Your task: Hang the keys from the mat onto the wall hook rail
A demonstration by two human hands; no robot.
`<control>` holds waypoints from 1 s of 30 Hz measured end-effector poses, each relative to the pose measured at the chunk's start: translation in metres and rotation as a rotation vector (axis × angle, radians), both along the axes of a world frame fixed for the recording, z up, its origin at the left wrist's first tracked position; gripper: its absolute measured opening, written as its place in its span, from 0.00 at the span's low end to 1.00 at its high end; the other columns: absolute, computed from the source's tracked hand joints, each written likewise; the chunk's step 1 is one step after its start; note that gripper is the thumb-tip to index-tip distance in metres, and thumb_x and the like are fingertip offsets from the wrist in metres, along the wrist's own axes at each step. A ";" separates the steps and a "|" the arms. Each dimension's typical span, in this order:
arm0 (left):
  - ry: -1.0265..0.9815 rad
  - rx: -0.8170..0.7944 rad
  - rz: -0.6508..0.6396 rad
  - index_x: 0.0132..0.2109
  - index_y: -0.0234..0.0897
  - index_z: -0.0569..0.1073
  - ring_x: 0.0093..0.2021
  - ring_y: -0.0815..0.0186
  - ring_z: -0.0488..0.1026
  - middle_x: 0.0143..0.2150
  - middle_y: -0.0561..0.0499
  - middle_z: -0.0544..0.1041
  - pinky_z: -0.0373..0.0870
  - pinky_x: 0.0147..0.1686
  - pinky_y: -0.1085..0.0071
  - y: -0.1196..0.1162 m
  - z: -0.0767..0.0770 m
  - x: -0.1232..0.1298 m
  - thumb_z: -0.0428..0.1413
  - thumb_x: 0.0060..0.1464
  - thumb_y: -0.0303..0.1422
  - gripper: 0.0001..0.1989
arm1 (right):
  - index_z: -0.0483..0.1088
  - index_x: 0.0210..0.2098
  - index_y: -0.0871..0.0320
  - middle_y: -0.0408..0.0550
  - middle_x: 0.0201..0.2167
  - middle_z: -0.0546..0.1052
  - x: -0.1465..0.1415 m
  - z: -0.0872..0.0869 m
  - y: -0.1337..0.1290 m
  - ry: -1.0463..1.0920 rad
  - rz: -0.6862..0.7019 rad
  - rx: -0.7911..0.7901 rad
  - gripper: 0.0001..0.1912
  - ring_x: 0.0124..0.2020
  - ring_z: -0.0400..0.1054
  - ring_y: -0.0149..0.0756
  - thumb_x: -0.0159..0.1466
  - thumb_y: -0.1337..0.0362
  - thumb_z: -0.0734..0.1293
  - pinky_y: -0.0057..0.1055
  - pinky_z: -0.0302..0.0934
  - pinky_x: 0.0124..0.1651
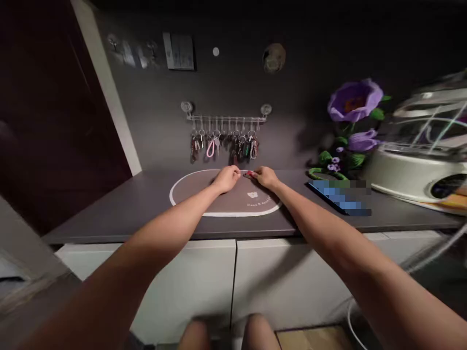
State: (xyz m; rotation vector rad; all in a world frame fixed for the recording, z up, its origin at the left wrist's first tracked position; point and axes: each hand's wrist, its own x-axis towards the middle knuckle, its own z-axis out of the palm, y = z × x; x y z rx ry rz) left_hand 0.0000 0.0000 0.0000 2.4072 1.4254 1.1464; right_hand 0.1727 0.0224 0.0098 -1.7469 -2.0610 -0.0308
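Observation:
Both hands reach over an oval brown mat with a white rim [237, 214] on the dark countertop. My left hand [227, 178] has its fingers curled together near the mat's back edge; whatever it may hold is too small to make out. Just to its right, my right hand [265, 177] pinches a small red item [250, 174], possibly with metal parts, at the back of the mat. Above the hands, a wall rack [228, 118] carries several hanging keys, among them a pink loop [210, 148].
A blue-screened device [337, 197] lies on the countertop [120, 209] to the right. Purple flowers [355, 100] and a pale appliance [412, 170] stand farther right. White cabinet doors [270, 282] are below the counter's front edge.

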 end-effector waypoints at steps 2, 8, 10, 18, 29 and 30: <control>0.018 0.004 0.008 0.33 0.33 0.73 0.34 0.68 0.69 0.33 0.48 0.75 0.64 0.37 0.72 0.001 0.000 0.000 0.49 0.50 0.28 0.08 | 0.73 0.36 0.61 0.53 0.36 0.76 0.000 -0.001 0.002 0.024 0.003 -0.015 0.15 0.37 0.68 0.37 0.59 0.58 0.60 0.26 0.52 0.33; 0.053 0.031 0.045 0.35 0.33 0.73 0.34 0.67 0.68 0.34 0.47 0.74 0.64 0.37 0.72 0.004 -0.002 -0.002 0.49 0.50 0.28 0.09 | 0.73 0.34 0.60 0.49 0.31 0.76 -0.003 -0.006 0.006 0.210 0.031 -0.007 0.12 0.32 0.67 0.33 0.56 0.60 0.63 0.24 0.53 0.32; 0.057 0.044 0.061 0.36 0.33 0.74 0.34 0.67 0.68 0.34 0.47 0.74 0.64 0.37 0.71 0.006 -0.003 -0.002 0.49 0.50 0.29 0.09 | 0.73 0.33 0.60 0.48 0.30 0.76 -0.004 -0.007 0.006 0.269 0.051 0.007 0.10 0.29 0.67 0.31 0.55 0.61 0.64 0.24 0.54 0.31; 0.053 0.079 0.094 0.37 0.34 0.75 0.35 0.65 0.69 0.36 0.46 0.74 0.64 0.40 0.70 0.012 -0.002 -0.003 0.50 0.50 0.31 0.11 | 0.72 0.31 0.59 0.46 0.28 0.75 -0.011 0.002 0.000 0.320 0.186 0.113 0.07 0.29 0.66 0.30 0.55 0.64 0.63 0.25 0.56 0.34; 0.026 0.130 0.163 0.35 0.36 0.75 0.34 0.67 0.68 0.34 0.47 0.73 0.63 0.39 0.71 0.005 0.008 -0.004 0.51 0.51 0.35 0.10 | 0.72 0.34 0.59 0.48 0.32 0.75 -0.020 0.014 -0.017 0.346 0.392 0.273 0.10 0.33 0.67 0.33 0.57 0.62 0.62 0.30 0.58 0.39; 0.026 0.135 0.169 0.35 0.36 0.75 0.35 0.67 0.68 0.34 0.48 0.73 0.63 0.39 0.71 0.004 0.010 -0.004 0.51 0.52 0.35 0.10 | 0.72 0.34 0.59 0.48 0.33 0.75 -0.020 0.014 -0.018 0.345 0.409 0.283 0.10 0.34 0.67 0.33 0.57 0.62 0.62 0.30 0.58 0.40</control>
